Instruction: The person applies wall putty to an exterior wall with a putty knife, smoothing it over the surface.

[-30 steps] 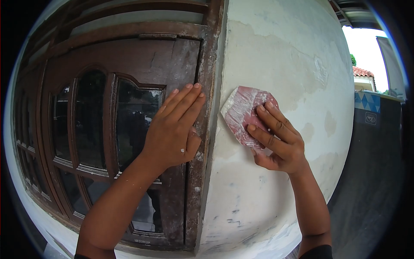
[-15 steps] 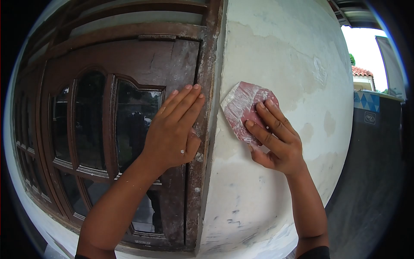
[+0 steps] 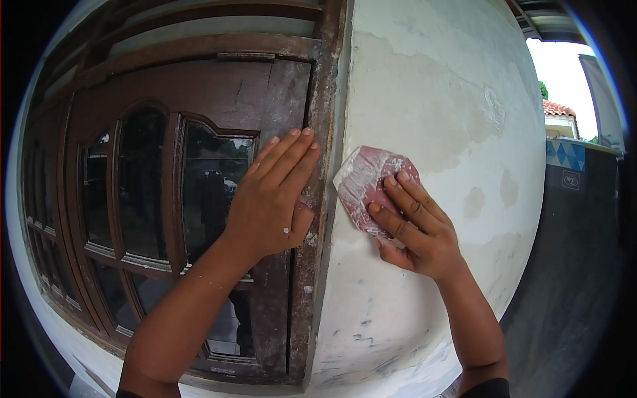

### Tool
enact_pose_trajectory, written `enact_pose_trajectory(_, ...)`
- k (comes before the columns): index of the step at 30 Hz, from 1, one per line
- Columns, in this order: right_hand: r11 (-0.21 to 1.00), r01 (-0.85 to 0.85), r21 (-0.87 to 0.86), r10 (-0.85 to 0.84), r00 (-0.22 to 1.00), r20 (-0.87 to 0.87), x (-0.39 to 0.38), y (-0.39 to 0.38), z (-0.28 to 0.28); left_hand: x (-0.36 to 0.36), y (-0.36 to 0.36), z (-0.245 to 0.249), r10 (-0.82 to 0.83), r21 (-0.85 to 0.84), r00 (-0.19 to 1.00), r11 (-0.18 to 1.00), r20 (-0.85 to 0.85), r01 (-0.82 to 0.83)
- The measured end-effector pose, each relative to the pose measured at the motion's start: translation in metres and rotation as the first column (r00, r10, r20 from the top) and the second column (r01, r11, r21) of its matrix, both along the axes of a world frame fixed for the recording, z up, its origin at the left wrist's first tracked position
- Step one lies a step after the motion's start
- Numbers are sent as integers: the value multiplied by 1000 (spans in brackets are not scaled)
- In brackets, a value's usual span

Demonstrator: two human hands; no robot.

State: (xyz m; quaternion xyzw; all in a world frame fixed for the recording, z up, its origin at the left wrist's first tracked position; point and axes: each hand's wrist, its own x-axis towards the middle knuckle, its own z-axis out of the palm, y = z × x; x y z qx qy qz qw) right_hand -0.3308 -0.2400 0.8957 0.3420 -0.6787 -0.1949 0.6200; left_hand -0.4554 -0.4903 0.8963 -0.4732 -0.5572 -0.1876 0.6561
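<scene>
My left hand [image 3: 272,199] lies flat with fingers stretched out on the dark brown wooden shutter [image 3: 232,96], its fingertips close to the frame edge [image 3: 325,99]. My right hand [image 3: 418,229] presses a reddish, many-sided flat pad [image 3: 378,186], smeared with white, against the pale wall [image 3: 424,106]. Its fingers lie over the pad's right side, and the thumb is at the lower edge. The pad's left corner is near the wall's edge beside the wooden frame. Patches of beige and white cover the wall.
Dark glass panes [image 3: 141,186] fill the shutter at the left. A tall dark surface with a blue patterned band [image 3: 564,156] stands at the right. Behind it are a tiled roof [image 3: 559,109] and a grey panel [image 3: 600,99].
My right hand and the pad have moved down and slightly left along the wall. My left hand stays on the wood, and the view has shifted slightly.
</scene>
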Motion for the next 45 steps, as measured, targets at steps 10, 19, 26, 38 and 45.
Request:
enact_pose_trajectory(10, 998, 9, -66, -12, 998, -55, 4, -11, -8, 0, 0, 0, -4, 4, 1000, 1000, -1, 4)
enact_pose_trajectory(19, 996, 64, -65, -66, 997, -34, 10, 9, -43, -1, 0, 1, 35, -5, 999, 999, -34, -35)
enact_pose_trajectory(26, 994, 42, -99, -44, 999, -22, 4, -4, -30, -2, -1, 1, 38, -5, 999, 999, -39, -38)
enact_pose_trajectory(38, 989, 128, -70, -128, 992, 0, 6, -1, -25, -1, -1, 2, 41, -7, 998, 999, -39, -42)
enact_pose_trajectory(45, 995, 44, -85, -48, 998, -47, 13, 22, -37, -2, 0, 1, 33, -2, 999, 999, -38, -33)
